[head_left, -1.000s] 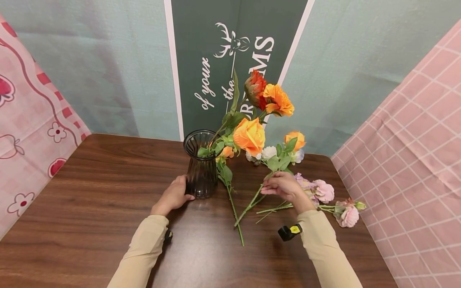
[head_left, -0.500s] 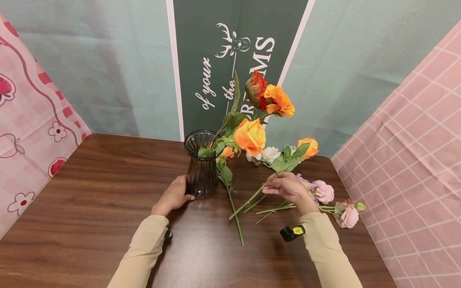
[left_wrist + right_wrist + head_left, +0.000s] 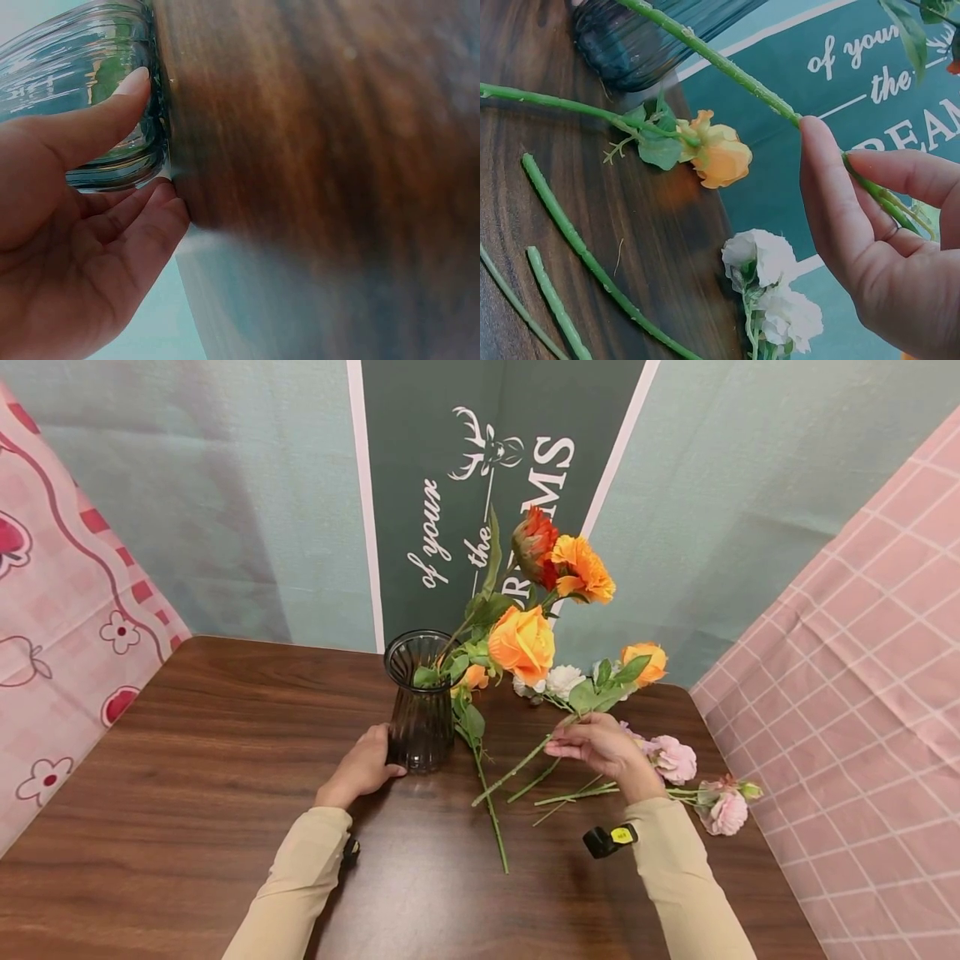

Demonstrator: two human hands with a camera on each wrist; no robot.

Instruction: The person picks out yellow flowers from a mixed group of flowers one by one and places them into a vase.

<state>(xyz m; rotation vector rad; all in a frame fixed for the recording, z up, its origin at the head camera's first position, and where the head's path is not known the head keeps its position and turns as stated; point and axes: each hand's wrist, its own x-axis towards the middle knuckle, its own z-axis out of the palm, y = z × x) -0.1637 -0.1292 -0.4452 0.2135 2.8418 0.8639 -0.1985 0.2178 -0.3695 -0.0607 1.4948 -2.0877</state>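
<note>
A dark ribbed glass vase (image 3: 422, 727) stands upright on the wooden table. My left hand (image 3: 362, 766) grips its lower left side; the left wrist view has the thumb on the near glass and the fingers around the base. Leaning right out of the vase are an orange rose (image 3: 522, 645), an orange ruffled flower (image 3: 582, 570) and a red flower (image 3: 535, 539). Between thumb and fingers, my right hand (image 3: 596, 747) pinches the green stem of another orange rose (image 3: 643, 663). That stem slants down to the left, above the table, its bloom at upper right.
Beside the vase lies an orange-yellow rose (image 3: 721, 156) with its stem (image 3: 491, 810) toward me. White flowers (image 3: 564, 681) lie behind my right hand. Pink flowers (image 3: 726, 811) and loose stems (image 3: 573, 795) lie to the right. Fabric hangs around the table (image 3: 187, 760).
My right hand has shifted slightly right and turned the rose, so its bloom swung right and lower and its stem end moved left and up. The left hand and vase stay put.
</note>
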